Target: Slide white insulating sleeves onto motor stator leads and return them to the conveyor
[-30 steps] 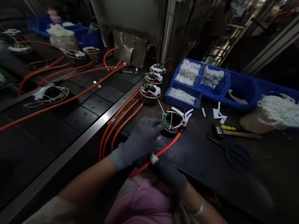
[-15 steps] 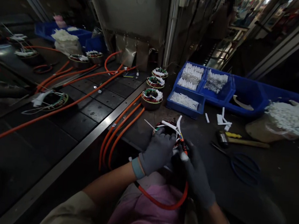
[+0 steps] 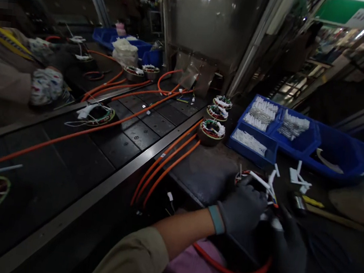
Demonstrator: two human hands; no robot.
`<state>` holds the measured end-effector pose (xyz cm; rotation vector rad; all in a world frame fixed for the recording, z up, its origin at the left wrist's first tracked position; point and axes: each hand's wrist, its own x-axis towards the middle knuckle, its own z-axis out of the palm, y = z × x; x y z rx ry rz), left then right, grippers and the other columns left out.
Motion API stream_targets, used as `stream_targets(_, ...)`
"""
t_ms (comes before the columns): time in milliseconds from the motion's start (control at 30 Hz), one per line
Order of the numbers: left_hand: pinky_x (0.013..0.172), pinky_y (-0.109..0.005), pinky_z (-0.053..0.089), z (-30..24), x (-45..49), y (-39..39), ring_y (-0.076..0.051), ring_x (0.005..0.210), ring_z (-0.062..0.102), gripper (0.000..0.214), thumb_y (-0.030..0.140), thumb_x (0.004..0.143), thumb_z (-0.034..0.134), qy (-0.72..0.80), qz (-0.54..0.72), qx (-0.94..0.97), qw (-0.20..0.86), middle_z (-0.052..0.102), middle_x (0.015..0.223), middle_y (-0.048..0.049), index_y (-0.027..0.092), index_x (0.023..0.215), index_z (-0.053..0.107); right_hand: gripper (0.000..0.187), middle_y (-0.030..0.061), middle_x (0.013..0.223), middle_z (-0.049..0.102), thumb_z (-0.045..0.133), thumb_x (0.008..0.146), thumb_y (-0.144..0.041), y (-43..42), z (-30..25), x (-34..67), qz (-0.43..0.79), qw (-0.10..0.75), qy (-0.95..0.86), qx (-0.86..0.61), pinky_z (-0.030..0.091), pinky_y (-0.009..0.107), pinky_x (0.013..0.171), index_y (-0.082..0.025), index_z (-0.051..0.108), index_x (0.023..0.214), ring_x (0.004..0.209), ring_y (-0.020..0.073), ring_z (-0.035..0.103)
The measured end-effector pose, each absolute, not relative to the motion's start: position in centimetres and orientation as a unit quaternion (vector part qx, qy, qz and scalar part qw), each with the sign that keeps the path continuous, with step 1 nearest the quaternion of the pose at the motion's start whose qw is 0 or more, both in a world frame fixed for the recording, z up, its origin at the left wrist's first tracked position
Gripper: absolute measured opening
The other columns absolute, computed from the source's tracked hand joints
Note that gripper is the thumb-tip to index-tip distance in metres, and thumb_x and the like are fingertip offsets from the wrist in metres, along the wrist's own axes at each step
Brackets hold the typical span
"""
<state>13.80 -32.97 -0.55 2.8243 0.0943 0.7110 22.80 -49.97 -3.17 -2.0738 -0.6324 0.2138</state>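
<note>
My left hand (image 3: 242, 207), in a dark grey glove, is closed over a wound motor stator (image 3: 257, 183) with white sleeved leads, at the near edge of the dark bench. My right hand (image 3: 288, 254), also gloved, sits just right of it, fingers curled round the white-tipped end of the stator's orange cable (image 3: 230, 268). That cable loops down over my lap. Three similar stators (image 3: 212, 130) stand in a row further back, their orange cables trailing towards me.
Blue bins (image 3: 268, 132) with white sleeves stand at the back right; loose white pieces (image 3: 298, 178) and a tool (image 3: 304, 203) lie beside them. A dark conveyor (image 3: 104, 146) with stators and orange cables runs on the left. Another person's sleeve (image 3: 45, 84) reaches in at far left.
The view has swung left and up, so the hands and stator now sit lower right. Both hands stay on the stator and cable, whose loop has dropped over my lap.
</note>
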Motion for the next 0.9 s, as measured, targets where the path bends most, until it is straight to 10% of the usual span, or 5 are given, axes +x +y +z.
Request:
stream_targets(233,0.1,-0.05,0.047,-0.3,12.5,-32.0,-0.026,0.079,0.068,0.02,0.021,0.094,0.062,0.0,0.232,0.968,0.099,0.072,0.086,-0.0131,0.007,0.105,0.072,0.077,0.0183,0.143,0.064,0.049,0.093,-0.069,-49.6,-4.2,21.6,0.033,0.359,-0.269,-0.893,0.048,0.065,0.101,-0.028,0.052,0.158,0.129,0.0494,0.06)
stream_targets(600,0.126,-0.057,0.032,1.2,7.1,-32.4,-0.031,0.121,0.063,0.03,0.039,0.098,0.07,0.12,0.267,0.94,0.174,0.074,0.117,-0.0118,0.018,0.12,0.071,0.041,0.0144,0.138,0.059,0.056,0.098,-0.038,-47.3,-3.4,19.2,0.017,0.449,-0.444,-0.775,0.048,0.059,0.107,-0.031,0.071,0.136,0.127,0.037,0.057)
stream_targets(900,0.11,-0.049,0.046,1.6,7.3,-31.2,-0.025,0.091,0.069,0.006,0.024,0.093,0.069,0.116,0.234,0.945,0.195,0.075,0.088,-0.0041,0.021,0.092,0.074,0.036,0.0089,0.129,0.072,0.067,0.099,-0.043,-48.8,0.4,24.0,0.111,0.486,-0.416,-0.76,0.054,0.045,0.103,-0.026,0.07,0.13,0.119,0.029,0.067)
